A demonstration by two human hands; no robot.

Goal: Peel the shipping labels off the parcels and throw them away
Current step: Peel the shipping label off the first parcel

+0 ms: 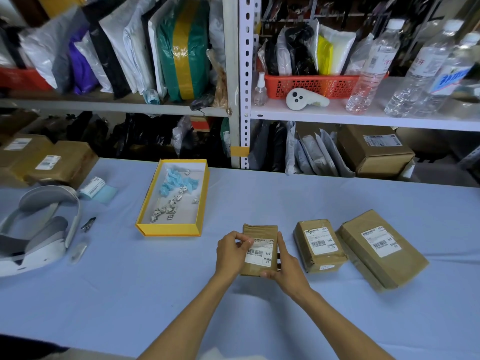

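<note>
Left hand point(231, 253) and right hand point(285, 268) grip parcel point(259, 231), long axis pointing away.

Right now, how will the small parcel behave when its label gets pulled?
Probably light: the right hand holds the small parcel by its edge. Its taped wrap looks glossy, so it may slip. The label looks like thin paper and could tear where the left hand pinches its corner.

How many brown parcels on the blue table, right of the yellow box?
3. The small parcel held by the left hand and right hand; the middle parcel beside it; the large parcel farthest right. All labelled. None seems hidden.
</note>
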